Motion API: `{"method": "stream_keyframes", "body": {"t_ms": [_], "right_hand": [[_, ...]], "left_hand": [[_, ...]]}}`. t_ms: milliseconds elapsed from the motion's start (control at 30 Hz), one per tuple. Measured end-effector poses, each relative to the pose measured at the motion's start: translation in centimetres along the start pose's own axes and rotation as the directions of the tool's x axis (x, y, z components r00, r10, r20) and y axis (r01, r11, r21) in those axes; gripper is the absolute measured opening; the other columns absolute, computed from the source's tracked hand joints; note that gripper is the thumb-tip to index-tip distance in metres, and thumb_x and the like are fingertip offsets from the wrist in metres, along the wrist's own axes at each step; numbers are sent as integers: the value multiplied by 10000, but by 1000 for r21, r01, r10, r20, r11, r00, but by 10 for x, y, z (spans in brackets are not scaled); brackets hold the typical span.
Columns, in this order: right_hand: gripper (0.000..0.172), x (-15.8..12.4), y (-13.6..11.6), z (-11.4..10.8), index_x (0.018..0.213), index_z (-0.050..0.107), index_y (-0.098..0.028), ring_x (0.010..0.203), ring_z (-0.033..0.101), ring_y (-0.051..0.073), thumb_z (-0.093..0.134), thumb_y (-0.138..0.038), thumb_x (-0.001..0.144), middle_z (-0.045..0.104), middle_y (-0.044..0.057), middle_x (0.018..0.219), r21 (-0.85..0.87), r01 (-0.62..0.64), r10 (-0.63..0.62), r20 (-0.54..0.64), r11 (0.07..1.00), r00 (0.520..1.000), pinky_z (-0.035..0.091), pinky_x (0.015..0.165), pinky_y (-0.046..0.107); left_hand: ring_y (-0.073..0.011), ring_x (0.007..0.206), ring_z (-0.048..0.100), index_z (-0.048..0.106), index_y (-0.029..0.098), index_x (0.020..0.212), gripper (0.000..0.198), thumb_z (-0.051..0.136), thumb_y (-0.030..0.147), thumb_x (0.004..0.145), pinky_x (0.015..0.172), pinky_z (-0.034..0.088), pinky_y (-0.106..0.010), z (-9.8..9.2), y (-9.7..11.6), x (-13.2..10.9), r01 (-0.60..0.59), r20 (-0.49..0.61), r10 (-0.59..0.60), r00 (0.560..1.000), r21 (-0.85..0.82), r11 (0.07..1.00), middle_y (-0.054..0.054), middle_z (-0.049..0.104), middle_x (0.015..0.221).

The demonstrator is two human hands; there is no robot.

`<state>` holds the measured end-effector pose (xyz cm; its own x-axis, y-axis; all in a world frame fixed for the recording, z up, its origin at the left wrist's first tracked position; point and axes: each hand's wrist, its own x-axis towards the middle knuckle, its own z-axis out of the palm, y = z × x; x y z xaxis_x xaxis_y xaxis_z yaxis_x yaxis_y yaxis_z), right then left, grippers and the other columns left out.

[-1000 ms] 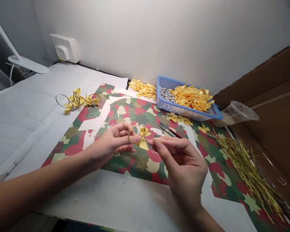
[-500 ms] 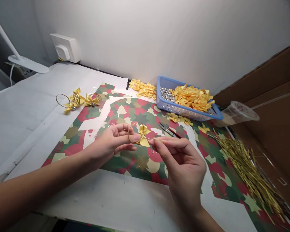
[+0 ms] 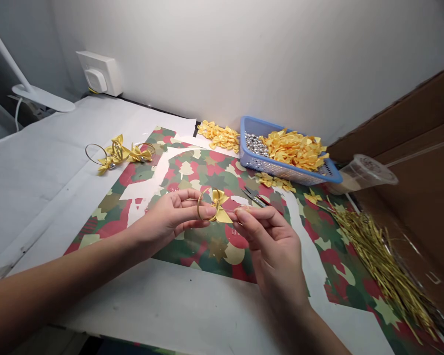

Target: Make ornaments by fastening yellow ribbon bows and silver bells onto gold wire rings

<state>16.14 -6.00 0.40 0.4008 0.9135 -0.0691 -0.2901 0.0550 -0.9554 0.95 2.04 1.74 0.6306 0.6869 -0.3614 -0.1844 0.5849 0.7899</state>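
In the middle of the view, my left hand (image 3: 177,212) pinches a yellow ribbon bow (image 3: 221,213) with a gold wire ring (image 3: 200,207) looped at its side. My right hand (image 3: 274,236) is closed, thumb and forefinger pinched on a thin wire end (image 3: 232,212) that runs from the bow. The wire is fine and partly hidden by the fingers. Just beyond my right hand lie small scissors or snips (image 3: 259,197) with a red handle. At the left rest several bows with gold rings (image 3: 118,153) and small silvery bells.
A blue basket (image 3: 288,173) at the back holds silvery bells and yellow bows. More bows (image 3: 218,135) lie beside it. A clear plastic cup (image 3: 366,172) lies tipped at right, above a bundle of gold wires (image 3: 377,256). Camouflage-like patterned paper (image 3: 207,261) covers the table.
My right hand has shifted slightly left and turned, its fingers closer to the bow. The bow and ring have tilted a little; my left hand stays nearly in place.
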Motion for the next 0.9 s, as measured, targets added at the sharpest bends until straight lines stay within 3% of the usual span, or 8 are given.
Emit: {"method": "stream_keyframes", "body": {"t_ms": [233, 500, 600, 900], "right_hand": [[151, 5, 1, 1, 669, 684, -199, 689, 705, 64, 816, -271, 660, 721, -49, 689, 80, -124, 125, -5, 989, 992, 549, 648, 77], [117, 7, 1, -2, 704, 664, -199, 688, 698, 67, 776, -231, 716, 696, -54, 703, 48, -2, -1, 61, 999, 998, 565, 655, 117], [107, 7, 1, -2, 717, 660, -196, 707, 697, 68, 761, -228, 737, 690, -52, 712, 26, 38, -40, 87, 999, 995, 567, 676, 123], [132, 8, 3, -1, 706, 638, -190, 692, 693, 67, 762, -228, 732, 694, -50, 713, 48, -6, 2, 94, 999, 996, 567, 658, 121]], "left_hand": [[-17, 553, 557, 521, 159, 683, 347, 850, 173, 574, 572, 460, -88, 0, -1, 0, 16, -31, -16, 999, -17, 1000, 95, 570, 565], [-22, 534, 555, 546, 165, 717, 335, 842, 138, 563, 534, 464, -90, 0, -1, -1, 48, -88, -53, 995, -50, 998, 95, 575, 572], [-24, 549, 558, 581, 160, 711, 312, 849, 145, 554, 542, 472, -86, 0, -1, -1, 45, -63, -48, 997, -50, 998, 88, 575, 587], [-21, 556, 549, 572, 152, 614, 229, 798, 119, 613, 547, 473, -78, -1, -1, 2, 26, 1, -26, 1000, -75, 997, 74, 575, 591]]}}
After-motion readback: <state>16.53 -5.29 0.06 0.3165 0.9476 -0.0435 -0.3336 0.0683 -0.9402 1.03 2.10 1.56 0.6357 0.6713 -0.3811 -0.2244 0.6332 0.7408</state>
